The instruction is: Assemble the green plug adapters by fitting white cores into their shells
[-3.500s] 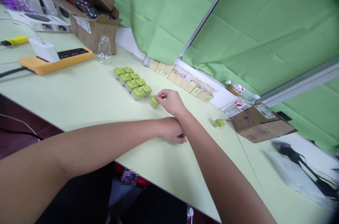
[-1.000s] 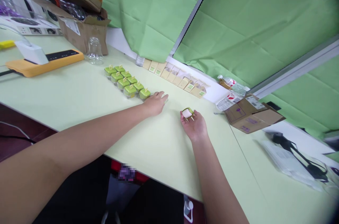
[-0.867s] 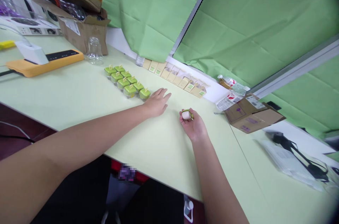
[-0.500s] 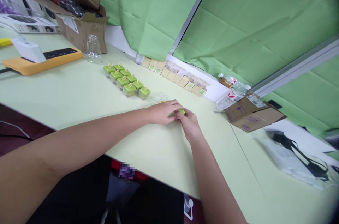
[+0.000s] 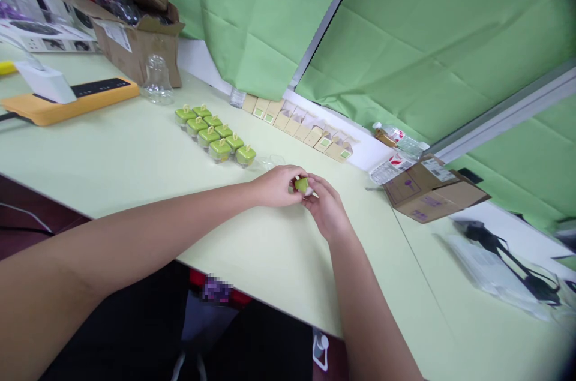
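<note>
Green and small, a cap-like piece [image 5: 301, 184] sits pinched between the fingers of the left hand [image 5: 273, 186] and the right hand [image 5: 327, 208]. Both sets are closed on it from opposite sides, low over the pale bench [image 5: 135, 159], seemingly to steady it. Just beyond the left fingers lies a clear cup [image 5: 272, 161], then a double row of like pieces [image 5: 215, 134]. Farther off, small cartons [image 5: 297, 125] line the wall under green cloth [image 5: 405, 27].

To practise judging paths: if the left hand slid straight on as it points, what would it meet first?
Probably the right hand, just ahead; the left hand and it both pinch one small green plastic piece between them.
</note>
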Demonstrator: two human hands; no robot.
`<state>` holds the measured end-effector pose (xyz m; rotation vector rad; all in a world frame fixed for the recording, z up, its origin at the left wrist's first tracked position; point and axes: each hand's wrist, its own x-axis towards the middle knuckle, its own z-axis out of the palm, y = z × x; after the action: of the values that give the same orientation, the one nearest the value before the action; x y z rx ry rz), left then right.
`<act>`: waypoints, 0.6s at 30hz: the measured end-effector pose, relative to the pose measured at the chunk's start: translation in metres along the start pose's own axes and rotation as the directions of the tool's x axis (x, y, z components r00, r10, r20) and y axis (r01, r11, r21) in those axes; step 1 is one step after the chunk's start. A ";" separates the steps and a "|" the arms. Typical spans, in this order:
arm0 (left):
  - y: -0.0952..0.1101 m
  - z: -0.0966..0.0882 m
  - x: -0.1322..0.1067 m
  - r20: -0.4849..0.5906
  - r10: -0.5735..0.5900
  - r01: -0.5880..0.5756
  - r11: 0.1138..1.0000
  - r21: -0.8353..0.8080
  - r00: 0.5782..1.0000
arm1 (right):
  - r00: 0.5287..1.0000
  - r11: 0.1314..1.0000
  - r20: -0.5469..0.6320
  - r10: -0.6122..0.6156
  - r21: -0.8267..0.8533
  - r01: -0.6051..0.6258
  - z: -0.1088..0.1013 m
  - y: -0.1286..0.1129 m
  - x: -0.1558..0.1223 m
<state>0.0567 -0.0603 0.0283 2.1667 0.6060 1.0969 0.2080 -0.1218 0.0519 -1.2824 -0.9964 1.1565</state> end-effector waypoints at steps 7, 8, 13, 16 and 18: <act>0.005 -0.003 0.000 -0.079 0.066 -0.070 0.996 -0.057 0.995 | 0.997 0.992 0.070 0.012 0.127 -0.021 -0.004 0.000 0.003; 0.005 -0.003 0.000 -0.079 0.063 -0.068 0.996 -0.056 0.995 | 0.997 0.991 0.076 0.011 0.132 -0.021 -0.004 -0.001 0.003; 0.001 -0.002 0.001 -0.062 -0.019 0.012 0.993 -0.117 0.998 | 1.000 0.995 0.030 0.005 0.099 -0.008 -0.003 -0.001 0.001; -0.001 0.000 0.002 -0.071 -0.055 0.044 0.988 -0.145 0.996 | 1.000 0.998 0.026 -0.012 0.061 0.010 -0.003 -0.001 0.001; -0.001 0.001 0.002 -0.071 -0.064 0.052 0.984 -0.168 0.995 | 0.999 0.998 0.031 -0.012 0.059 0.010 -0.003 -0.003 0.001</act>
<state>0.0583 -0.0581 0.0286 1.9603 0.5862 1.1612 0.2109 -0.1215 0.0542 -1.2142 -0.9834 1.1923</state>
